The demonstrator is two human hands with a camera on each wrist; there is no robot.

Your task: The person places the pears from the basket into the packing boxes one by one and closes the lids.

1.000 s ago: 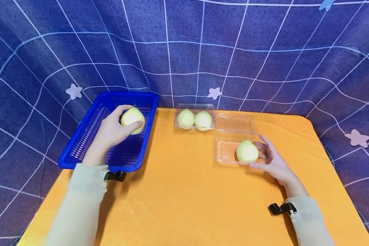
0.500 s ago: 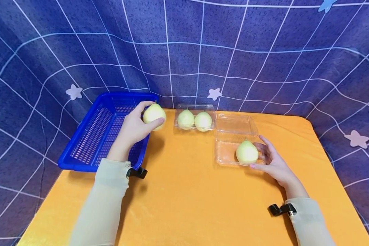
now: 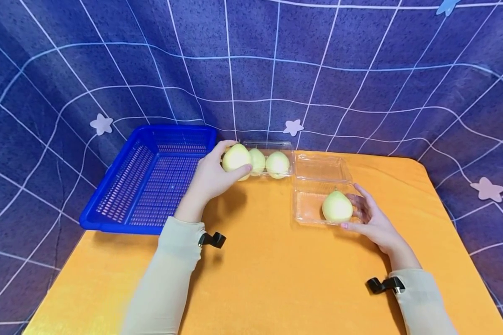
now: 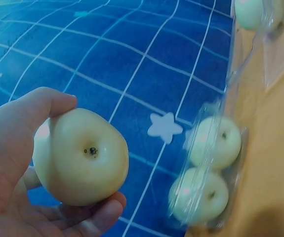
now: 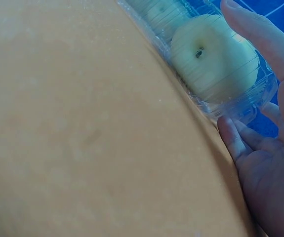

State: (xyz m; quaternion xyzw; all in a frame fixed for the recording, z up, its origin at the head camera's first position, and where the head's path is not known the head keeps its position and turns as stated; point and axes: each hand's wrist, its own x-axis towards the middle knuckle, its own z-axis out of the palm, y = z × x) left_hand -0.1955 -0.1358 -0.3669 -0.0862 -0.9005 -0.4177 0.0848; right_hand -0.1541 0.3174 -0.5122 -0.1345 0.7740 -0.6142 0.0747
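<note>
My left hand (image 3: 215, 174) holds a pale yellow-green pear (image 3: 235, 157), fingers and thumb around its sides. In the head view this pear overlaps the left end of a closed clear plastic box (image 3: 288, 148) with two pears inside. The left wrist view shows the held pear (image 4: 95, 170) from its blossom end. An open clear plastic box (image 3: 308, 218) lies to the right, its lid (image 3: 320, 167) folded back. One pear (image 3: 336, 208) sits in its right half; the left half is bare. My right hand (image 3: 373, 223) holds that box's right end, fingertips at its edge (image 5: 240, 111).
A blue perforated basket (image 3: 144, 230) stands at the table's left back, nothing seen in it. An orange cloth (image 3: 260, 270) covers the table. Behind hangs a blue curtain (image 3: 251, 74) with white grid lines and stars. Each wrist carries a black camera mount (image 3: 213, 239).
My left hand has carried the pear rightward from over the basket to beside the closed box. My right hand and the open box have stayed where they were.
</note>
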